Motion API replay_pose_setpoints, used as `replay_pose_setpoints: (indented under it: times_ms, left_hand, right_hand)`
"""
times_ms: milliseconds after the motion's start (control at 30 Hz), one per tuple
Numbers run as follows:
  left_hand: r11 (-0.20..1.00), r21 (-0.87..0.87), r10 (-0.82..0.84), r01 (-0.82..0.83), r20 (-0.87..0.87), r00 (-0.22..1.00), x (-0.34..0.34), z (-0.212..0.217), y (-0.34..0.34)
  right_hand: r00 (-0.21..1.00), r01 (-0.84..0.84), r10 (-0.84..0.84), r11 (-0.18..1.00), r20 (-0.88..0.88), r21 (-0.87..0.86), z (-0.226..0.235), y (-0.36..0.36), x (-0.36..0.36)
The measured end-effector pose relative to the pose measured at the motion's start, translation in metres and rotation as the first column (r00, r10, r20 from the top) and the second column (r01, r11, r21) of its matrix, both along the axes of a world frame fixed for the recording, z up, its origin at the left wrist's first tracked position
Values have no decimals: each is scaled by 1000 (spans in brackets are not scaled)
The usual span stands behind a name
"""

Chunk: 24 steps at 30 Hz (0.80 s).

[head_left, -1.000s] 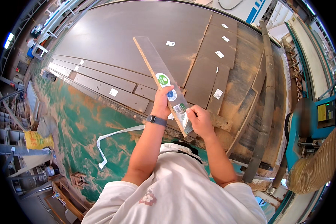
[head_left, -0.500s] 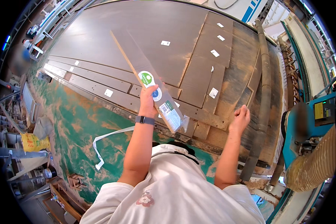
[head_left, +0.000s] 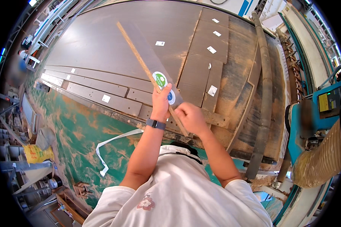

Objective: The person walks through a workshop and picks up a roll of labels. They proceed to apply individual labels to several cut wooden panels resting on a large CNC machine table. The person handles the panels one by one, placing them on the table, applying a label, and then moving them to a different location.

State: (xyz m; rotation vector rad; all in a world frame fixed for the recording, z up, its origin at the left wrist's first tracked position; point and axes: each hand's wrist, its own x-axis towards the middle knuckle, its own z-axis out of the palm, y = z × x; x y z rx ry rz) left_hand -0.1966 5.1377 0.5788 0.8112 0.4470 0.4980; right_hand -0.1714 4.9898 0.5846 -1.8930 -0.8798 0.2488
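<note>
A long narrow brown board [head_left: 148, 59] with a bare wood-coloured edge slants up and away from me. My left hand [head_left: 161, 103] is closed around its lower part, a dark watch [head_left: 155, 124] on the wrist. Beside my left thumb, a green-and-white round sticker [head_left: 160, 80] and a blue round sticker [head_left: 171, 97] show on the board's face. My right hand [head_left: 192, 118] lies over the board's lower end with its fingers curled against the face. What those fingers pinch, if anything, is hidden, and the hand covers the white label area there.
Cut brown panels [head_left: 113, 45] with small white labels lie on the large bed ahead. A thick dark pipe [head_left: 267, 83] crosses its right side. Farther right are a teal machine [head_left: 318, 113] and a ribbed hose [head_left: 318, 159]. A white strip [head_left: 98, 151] lies on the dusty green floor [head_left: 75, 151].
My right hand has moved left from over the bed onto the board's lower end. The board and my left hand have shifted slightly right and up.
</note>
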Motion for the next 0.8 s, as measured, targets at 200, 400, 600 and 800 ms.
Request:
replay_pose_setpoints:
  times_ms: [200, 400, 600, 800]
  left_hand:
    - [982, -129, -115, 139, 180, 977, -12, 5, 30]
    - [998, -63, -13, 25, 189, 982, -3, -4, 33]
    - [997, 18, 72, -73, 46, 996, 8, -10, 10]
    - [997, 0, 74, -74, 29, 997, 6, -8, -2]
  right_hand:
    - [745, 573, -107, 607, -658, 550, -39, -74, 46]
    - [997, 75, -75, 997, 17, 27, 0, -36, 16]
    - [967, 36, -50, 997, 250, 61, -11, 6, 5]
    - [980, 171, -182, 976, 75, 132, -21, -3, 11]
